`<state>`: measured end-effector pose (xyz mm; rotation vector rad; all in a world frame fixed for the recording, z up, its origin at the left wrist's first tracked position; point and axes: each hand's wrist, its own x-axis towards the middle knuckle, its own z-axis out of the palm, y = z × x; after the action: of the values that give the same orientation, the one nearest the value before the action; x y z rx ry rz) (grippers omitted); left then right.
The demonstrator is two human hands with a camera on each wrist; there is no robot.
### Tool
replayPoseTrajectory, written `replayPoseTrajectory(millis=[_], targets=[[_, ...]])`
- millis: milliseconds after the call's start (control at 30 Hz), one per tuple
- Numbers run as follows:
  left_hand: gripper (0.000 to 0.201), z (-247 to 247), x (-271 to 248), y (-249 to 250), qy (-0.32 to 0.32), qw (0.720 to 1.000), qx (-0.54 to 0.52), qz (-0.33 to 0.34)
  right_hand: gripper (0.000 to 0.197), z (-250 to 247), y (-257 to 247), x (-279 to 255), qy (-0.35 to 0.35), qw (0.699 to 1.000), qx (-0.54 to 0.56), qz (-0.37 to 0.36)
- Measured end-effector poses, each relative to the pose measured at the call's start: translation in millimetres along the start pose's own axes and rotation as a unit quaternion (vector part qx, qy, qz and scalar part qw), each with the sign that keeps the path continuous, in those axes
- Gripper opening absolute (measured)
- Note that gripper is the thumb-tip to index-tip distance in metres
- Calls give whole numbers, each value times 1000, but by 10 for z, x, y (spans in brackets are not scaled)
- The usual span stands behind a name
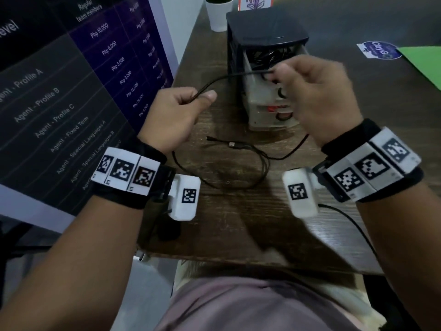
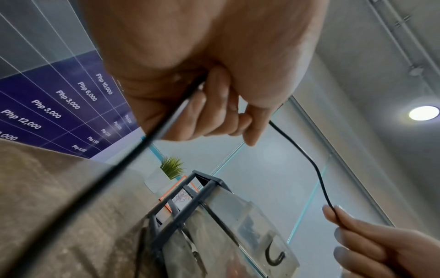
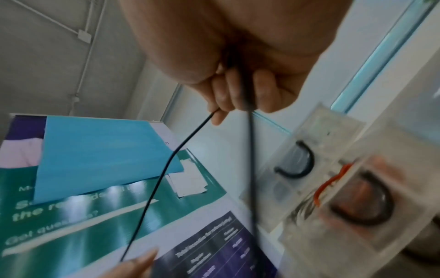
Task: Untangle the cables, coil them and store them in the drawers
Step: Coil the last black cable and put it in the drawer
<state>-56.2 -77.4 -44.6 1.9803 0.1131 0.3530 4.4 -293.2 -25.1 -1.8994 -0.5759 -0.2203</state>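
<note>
A thin black cable (image 1: 222,78) stretches between both hands above the wooden table (image 1: 238,230). My left hand (image 1: 188,101) grips one end of it in a fist, thumb on top; the cable (image 2: 307,159) leaves that fist and runs to the right fingers. My right hand (image 1: 310,87) pinches the cable (image 3: 166,163) in front of the drawer unit (image 1: 265,68). The rest of the cable (image 1: 238,163) lies in loose loops on the table below the hands. The unit's top drawer (image 1: 269,58) stands pulled out with dark cables inside; the lower clear drawers (image 3: 333,188) show an orange wire.
A banner with printed figures (image 1: 71,80) stands close on the left. A white plant pot (image 1: 218,13) sits behind the drawer unit. Green paper (image 1: 424,65) and a round sticker (image 1: 379,52) lie at the right. The table's front edge is near my lap.
</note>
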Motion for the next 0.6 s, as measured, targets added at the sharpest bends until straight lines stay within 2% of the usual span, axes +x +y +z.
replayPoseTrajectory(millis=[100, 167, 200, 267, 333, 400, 467, 533, 600], targets=[[42, -40, 2, -83, 38, 999, -13, -36, 19, -150, 111, 36, 87, 996, -22, 27], [47, -20, 12, -68, 41, 999, -10, -32, 16, -165, 130, 31, 79, 992, -89, 36], [51, 8, 20, -53, 35, 999, 0, -21, 22, -144, 109, 5, 70, 990, -116, 27], [52, 87, 25, 0, 11, 1000, 26, 8, 42, -73, 0, -67, 54, 986, -148, -48], [45, 170, 17, 59, -22, 998, 56, 34, 48, 39, -137, -124, -5, 981, -161, -109], [39, 221, 5, 110, -44, 995, 67, 55, 39, 147, -218, -126, -94, 982, -153, -62], [38, 211, -2, 127, -44, 995, 67, 66, 19, 200, -214, -132, -156, 981, -117, -5], [42, 137, -5, 76, -27, 996, 62, 55, 11, 138, -161, -120, -121, 986, -112, -10], [47, 44, 1, -39, -5, 998, 56, 29, 18, 3, -65, -71, -46, 988, -149, -10]])
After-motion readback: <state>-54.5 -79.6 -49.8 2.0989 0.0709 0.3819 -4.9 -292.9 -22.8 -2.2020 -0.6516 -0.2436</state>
